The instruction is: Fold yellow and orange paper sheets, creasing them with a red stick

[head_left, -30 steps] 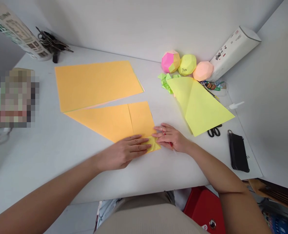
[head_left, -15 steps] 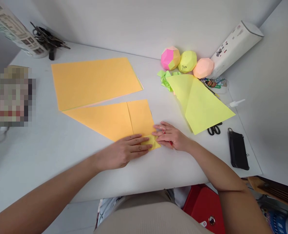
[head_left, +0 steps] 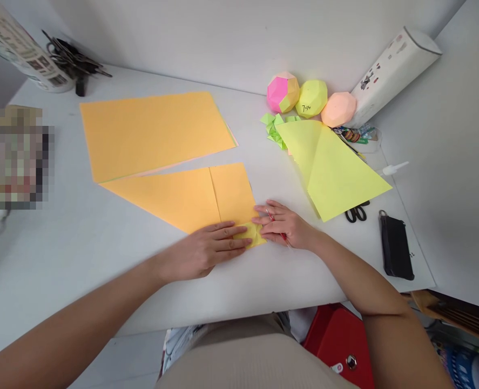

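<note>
My left hand [head_left: 207,249] lies flat with fingers stretched out, pressing on a small yellow paper piece [head_left: 252,234] and the lower edge of a folded orange sheet [head_left: 170,197]. At the paper's right end, my right hand [head_left: 283,226] has a thin red pen-like tool [head_left: 283,235] between its curled fingers, and its fingertips touch the yellow piece and the orange sheet's edge. Behind lies a larger stack of paper with an orange sheet [head_left: 158,135] on top. A creased yellow-green sheet [head_left: 336,173] rests to the right.
Three faceted paper balls [head_left: 283,93] stand by the wall beside a white box [head_left: 397,75]. Small green folded pieces [head_left: 275,129] lie before them. Scissors [head_left: 356,214] and a black pouch [head_left: 396,247] are at right; a white cylinder [head_left: 24,48] and dark tools [head_left: 75,60] at back left.
The view has shifted slightly, so the table items appear a little higher and further left. Both hands keep nearly the same pose on the paper.
</note>
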A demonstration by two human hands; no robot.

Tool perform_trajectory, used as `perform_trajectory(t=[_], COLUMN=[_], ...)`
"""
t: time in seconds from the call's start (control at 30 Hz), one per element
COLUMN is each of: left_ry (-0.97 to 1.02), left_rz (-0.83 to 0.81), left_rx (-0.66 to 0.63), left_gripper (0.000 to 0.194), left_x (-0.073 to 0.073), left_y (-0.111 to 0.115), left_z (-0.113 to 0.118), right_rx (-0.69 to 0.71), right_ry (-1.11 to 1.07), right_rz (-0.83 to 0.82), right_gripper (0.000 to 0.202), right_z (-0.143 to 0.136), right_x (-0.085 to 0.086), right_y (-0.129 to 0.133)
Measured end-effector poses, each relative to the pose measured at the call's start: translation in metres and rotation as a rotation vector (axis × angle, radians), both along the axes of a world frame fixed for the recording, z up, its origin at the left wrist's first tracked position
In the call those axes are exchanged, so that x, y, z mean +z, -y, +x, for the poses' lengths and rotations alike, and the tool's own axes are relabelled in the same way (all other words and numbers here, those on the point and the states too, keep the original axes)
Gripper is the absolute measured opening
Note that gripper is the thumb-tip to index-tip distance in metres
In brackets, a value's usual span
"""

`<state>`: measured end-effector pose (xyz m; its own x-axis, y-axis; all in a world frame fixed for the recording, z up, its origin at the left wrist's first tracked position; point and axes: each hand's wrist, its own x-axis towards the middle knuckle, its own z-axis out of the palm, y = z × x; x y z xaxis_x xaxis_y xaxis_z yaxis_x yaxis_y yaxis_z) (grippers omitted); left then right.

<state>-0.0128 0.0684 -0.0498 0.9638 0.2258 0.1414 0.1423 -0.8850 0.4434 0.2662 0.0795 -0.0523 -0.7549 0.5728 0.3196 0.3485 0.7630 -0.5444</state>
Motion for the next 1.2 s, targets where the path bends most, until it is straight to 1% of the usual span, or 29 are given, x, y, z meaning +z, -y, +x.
perform_trajectory(t=[0.2, 0.43, 0.6, 0.97, 1.03, 1.2], left_ry=[0.02, 0.04, 0.046, 0.043, 0.052, 0.07], left_rz=[-0.008, -0.028, 0.002, 0.01, 0.028, 0.059], left_rx=[0.002, 0.006, 0.004, 0.005, 0.008, 0.021], left_gripper=[0.061, 0.059, 0.06, 0.059, 0.059, 0.057], left_x=[0.001, 0.001, 0.0, 0.0, -0.001, 0.0], left_y=[0.0, 0.0, 0.001, 0.001, 0.001, 0.002], left_z=[0.0, 0.0, 0.0, 0.0, 0.0, 0.001], right_rx=[0.005, 0.0, 0.002, 0.024, 0.012, -0.071], right_ry=[-0.014, -0.019, -0.018, 0.117, 0.124, 0.128], right_rz=[0.002, 0.001, 0.026, 0.062, 0.08, 0.144], right_gripper=[0.009, 0.008, 0.007, 0.014, 0.015, 0.016], right_z=[0.0, 0.0, 0.0, -0.001, -0.001, -0.001], right_x=[0.001, -0.002, -0.002, 0.007, 0.009, 0.011], right_y=[0.0, 0.0, 0.0, 0.002, 0.004, 0.012])
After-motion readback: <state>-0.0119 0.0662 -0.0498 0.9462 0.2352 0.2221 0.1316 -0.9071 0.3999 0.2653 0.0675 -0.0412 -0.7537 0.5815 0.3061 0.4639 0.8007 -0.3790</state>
